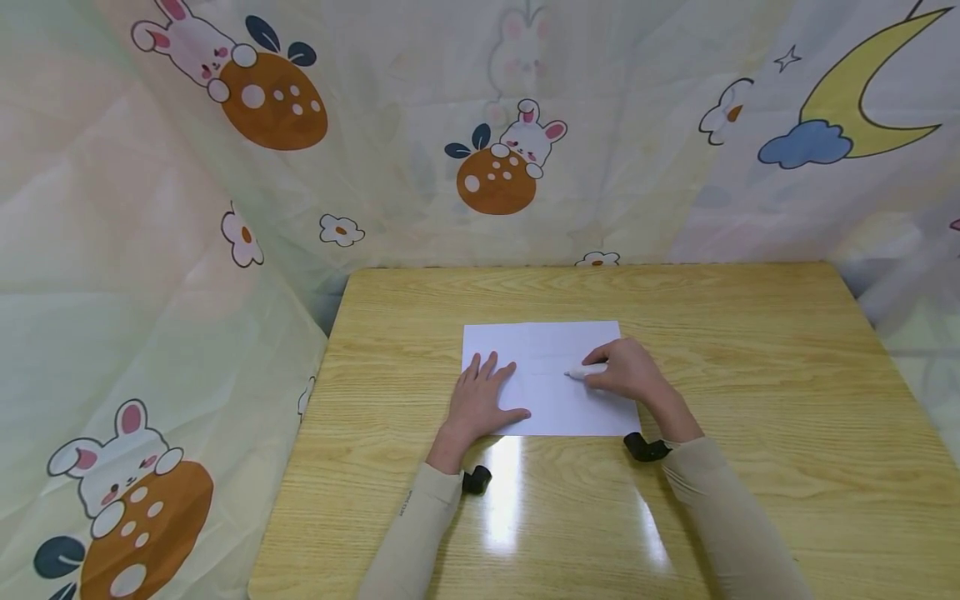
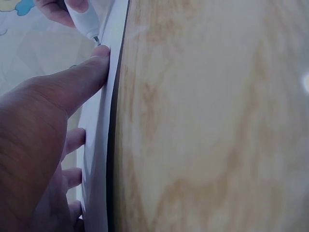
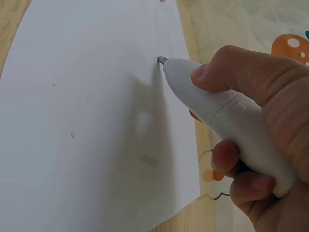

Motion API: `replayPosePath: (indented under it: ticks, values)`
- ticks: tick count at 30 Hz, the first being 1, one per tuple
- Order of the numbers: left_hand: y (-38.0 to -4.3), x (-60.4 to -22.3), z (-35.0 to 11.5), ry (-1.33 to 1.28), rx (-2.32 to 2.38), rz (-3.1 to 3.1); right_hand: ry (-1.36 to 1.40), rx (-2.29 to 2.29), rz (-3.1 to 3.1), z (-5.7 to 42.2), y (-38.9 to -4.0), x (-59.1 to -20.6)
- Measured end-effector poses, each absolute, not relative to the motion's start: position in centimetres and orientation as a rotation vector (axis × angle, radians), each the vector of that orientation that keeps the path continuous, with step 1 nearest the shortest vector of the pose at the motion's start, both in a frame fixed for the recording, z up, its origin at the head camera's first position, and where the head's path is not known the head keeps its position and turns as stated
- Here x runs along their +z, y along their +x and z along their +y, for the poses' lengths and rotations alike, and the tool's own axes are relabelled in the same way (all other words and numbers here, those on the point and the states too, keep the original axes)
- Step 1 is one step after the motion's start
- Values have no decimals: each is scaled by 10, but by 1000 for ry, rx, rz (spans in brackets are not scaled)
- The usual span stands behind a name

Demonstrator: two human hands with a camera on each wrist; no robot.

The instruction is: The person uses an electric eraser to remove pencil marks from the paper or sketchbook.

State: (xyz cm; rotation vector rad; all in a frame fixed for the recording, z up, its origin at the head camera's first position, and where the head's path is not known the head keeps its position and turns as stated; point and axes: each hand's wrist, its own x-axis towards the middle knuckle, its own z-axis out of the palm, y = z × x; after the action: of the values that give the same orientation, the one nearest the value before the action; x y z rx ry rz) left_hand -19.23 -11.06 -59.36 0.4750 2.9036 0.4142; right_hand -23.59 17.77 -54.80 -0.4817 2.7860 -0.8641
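A white sheet of paper [image 1: 543, 346] lies on the wooden table. My left hand [image 1: 480, 402] presses on its left part with the fingers spread and the thumb along the near edge. In my right hand [image 1: 633, 371] I grip a thick white pen-shaped tool [image 3: 236, 118], thumb on one side and fingers curled round the other. Its narrow metal tip [image 3: 162, 60] points down at the sheet, right of the middle, close over a dark shadow. Faint lines cross the paper in the head view; a tiny curled mark [image 3: 73, 135] shows in the right wrist view.
The light wooden table [image 1: 765, 367] extends to both sides of the sheet. Behind and to the left hangs a pale curtain [image 1: 397, 108] with printed rabbits, flowers and a moon. Black camera mounts [image 1: 645, 447] sit at both wrists.
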Motion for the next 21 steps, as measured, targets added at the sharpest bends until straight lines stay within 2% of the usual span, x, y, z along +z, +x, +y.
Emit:
replayPosePath:
  ticks: [21]
  values:
    - [-192, -593, -111, 472, 412, 2911, -435, -814, 2777, 176, -239, -548]
